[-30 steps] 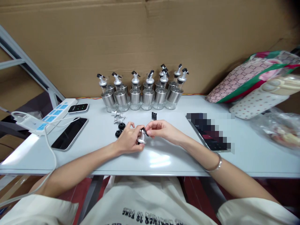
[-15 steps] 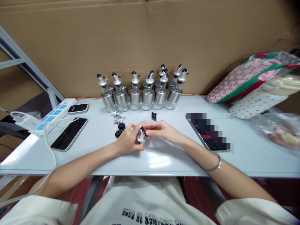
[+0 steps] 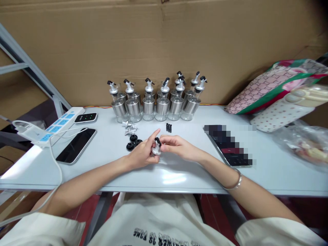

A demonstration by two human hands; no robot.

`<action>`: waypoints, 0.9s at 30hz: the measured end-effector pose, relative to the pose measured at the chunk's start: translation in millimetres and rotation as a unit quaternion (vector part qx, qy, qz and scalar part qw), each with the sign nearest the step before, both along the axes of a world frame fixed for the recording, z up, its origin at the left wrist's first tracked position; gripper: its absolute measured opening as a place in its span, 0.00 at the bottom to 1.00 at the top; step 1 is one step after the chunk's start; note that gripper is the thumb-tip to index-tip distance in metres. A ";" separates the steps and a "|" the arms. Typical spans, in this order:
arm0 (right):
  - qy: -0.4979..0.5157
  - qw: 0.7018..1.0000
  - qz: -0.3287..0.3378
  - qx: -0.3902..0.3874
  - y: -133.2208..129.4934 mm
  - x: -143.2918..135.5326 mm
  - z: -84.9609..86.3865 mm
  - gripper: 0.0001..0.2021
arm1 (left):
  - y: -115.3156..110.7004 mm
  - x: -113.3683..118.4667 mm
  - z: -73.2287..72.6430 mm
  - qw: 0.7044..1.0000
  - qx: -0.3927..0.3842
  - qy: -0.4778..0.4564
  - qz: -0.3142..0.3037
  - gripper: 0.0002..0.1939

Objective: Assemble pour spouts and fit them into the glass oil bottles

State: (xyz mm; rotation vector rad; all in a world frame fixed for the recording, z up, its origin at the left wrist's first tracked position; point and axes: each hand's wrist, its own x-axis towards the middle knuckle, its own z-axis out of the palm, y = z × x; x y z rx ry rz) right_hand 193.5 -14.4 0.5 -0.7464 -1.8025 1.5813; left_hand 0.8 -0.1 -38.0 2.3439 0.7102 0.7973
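Left hand: curled round the silver pourer, one finger raised, probably steadying it.
Right hand: fingertips pinched on its black lever, likely for control.
Pourer: nearer me than the bottles.
Black stoppers: left-front of the bottles, seemingly grouped for easy reach.

Your left hand: holding the spout
Your right hand: fingers at the spout's black tip
Black caps: on the counter, beside your left hand
Bottles: standing behind both hands
Phone: to your left
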 end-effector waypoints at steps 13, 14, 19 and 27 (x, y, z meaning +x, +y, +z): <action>0.025 0.999 -0.038 -0.006 1.8 2.9 -1.3 0.19 | 2.6 -0.6 -7.2 0.997 0.041 -0.070 -0.005 0.35; 0.025 0.999 -0.042 -0.007 2.6 3.8 -1.9 0.20 | 3.1 -0.8 -6.7 0.996 0.053 -0.066 -0.004 0.34; 0.041 0.998 -0.032 -0.024 5.1 5.8 -8.1 0.20 | 4.9 -1.6 -5.8 0.995 0.101 0.000 0.019 0.33; 0.061 0.997 -0.040 -0.027 3.2 1.4 -5.5 0.19 | 2.2 1.0 -5.3 0.995 0.095 -0.029 -0.010 0.32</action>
